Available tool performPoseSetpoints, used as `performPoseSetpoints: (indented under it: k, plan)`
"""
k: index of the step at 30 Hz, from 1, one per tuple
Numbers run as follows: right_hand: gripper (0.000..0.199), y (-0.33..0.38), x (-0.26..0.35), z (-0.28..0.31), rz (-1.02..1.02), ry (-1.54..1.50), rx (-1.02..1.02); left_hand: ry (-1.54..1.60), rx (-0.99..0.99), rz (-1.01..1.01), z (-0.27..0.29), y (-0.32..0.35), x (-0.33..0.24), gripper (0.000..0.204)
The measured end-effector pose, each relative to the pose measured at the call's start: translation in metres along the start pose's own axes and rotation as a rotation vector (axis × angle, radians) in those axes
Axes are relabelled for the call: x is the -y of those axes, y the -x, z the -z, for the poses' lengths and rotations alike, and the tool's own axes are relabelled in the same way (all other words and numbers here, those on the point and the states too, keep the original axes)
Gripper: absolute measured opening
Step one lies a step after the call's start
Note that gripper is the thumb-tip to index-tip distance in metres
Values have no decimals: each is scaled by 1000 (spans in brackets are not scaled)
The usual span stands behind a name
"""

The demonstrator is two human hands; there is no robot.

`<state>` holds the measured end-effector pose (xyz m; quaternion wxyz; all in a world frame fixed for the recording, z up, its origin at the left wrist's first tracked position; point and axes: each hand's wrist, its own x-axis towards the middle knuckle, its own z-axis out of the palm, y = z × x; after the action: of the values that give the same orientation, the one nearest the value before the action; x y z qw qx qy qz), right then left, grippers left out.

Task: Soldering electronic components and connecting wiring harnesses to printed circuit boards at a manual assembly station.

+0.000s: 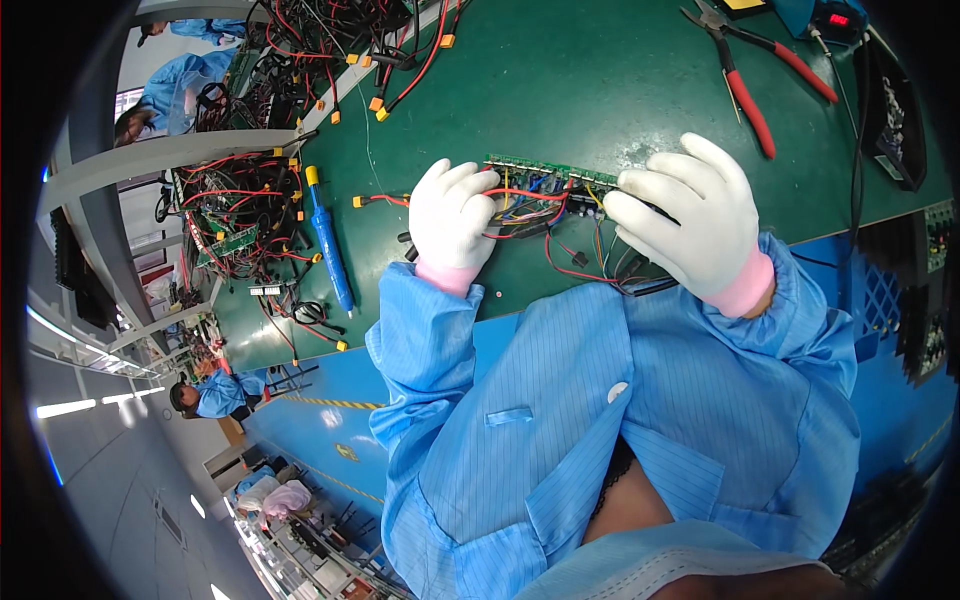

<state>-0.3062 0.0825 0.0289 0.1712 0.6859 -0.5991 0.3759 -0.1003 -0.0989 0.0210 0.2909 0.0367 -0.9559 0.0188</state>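
Observation:
A long green circuit board [550, 170] with coloured wires stands on edge over the green bench mat, held between my two white-gloved hands. My left hand [450, 217] has its fingers curled round the board's left end. My right hand [690, 210] grips the right end, its thumb side against the board and the upper fingers raised. Red, yellow, blue and black wires [560, 235] hang from the board toward me. A red lead with a yellow connector [360, 202] sticks out to the left past my left hand.
Left of my hands lies a blue screwdriver-like tool [330, 240] with a yellow end. Wired boards [235, 215] are heaped at the left, with more wire bundles behind. Red-handled cutters [745, 80], a blue device [830, 20] and a black box [890, 115] sit far right. Co-workers appear at the left.

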Motion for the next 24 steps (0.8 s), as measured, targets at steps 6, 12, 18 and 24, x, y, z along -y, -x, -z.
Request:
performPoseSetpoints:
  k: [6,12,18,24]
  plan:
    - [20,3,-2,-9,23,-23,3,-13,-11,-12,-3,4,0,22]
    - [19,1,5,-10,58,-28,23,-27,20,2,1,3,-2,20]
    - [18,-1,10,-10,101,-21,56,-55,62,17,2,6,-5,18]
    - [18,-1,14,-9,116,-21,64,-81,45,26,2,15,-7,18]
